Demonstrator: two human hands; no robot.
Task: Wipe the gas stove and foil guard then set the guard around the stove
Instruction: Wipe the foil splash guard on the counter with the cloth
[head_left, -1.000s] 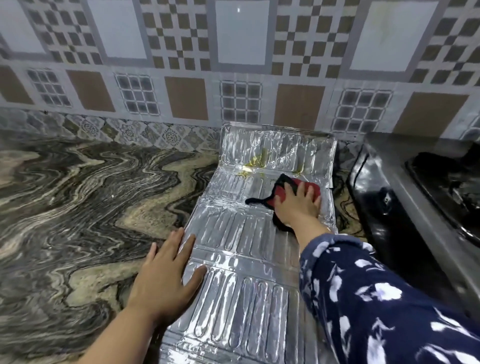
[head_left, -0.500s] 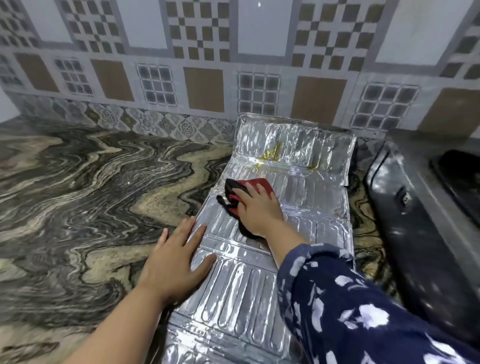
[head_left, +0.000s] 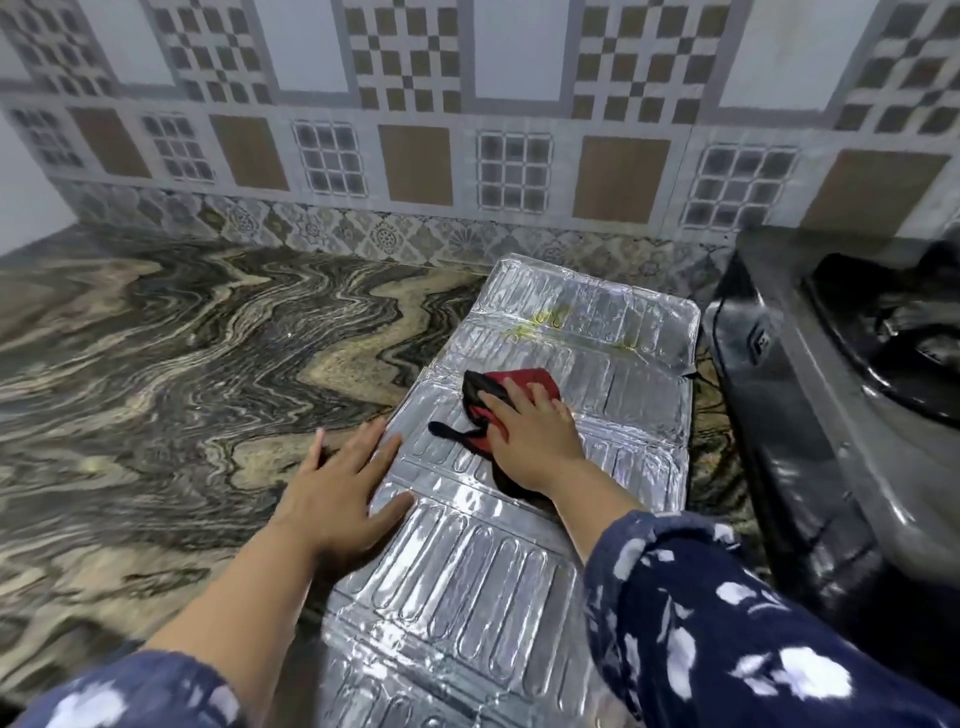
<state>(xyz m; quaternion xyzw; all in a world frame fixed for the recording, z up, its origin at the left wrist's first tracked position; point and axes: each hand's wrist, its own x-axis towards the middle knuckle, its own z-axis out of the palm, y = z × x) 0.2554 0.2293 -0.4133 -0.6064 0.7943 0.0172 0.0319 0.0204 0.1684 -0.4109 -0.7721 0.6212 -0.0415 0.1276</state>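
The silver foil guard (head_left: 483, 582) lies unfolded flat on the marbled counter, its far panel marked with yellow grease stains (head_left: 550, 319). My right hand (head_left: 535, 441) presses a red and black cloth (head_left: 530, 378) flat onto the guard's middle panel. My left hand (head_left: 337, 493) lies palm down with fingers spread, half on the guard's left edge and half on the counter. The black gas stove (head_left: 831, 415) stands at the right, beside the guard.
A patterned tile wall (head_left: 415, 156) rises behind the counter. The marbled countertop (head_left: 156, 389) stretches wide to the left of the guard. A dark cable (head_left: 701, 374) runs between guard and stove.
My right hand has slid the cloth from the guard's right side toward its left and back to the middle. My left hand has stayed on the left edge.
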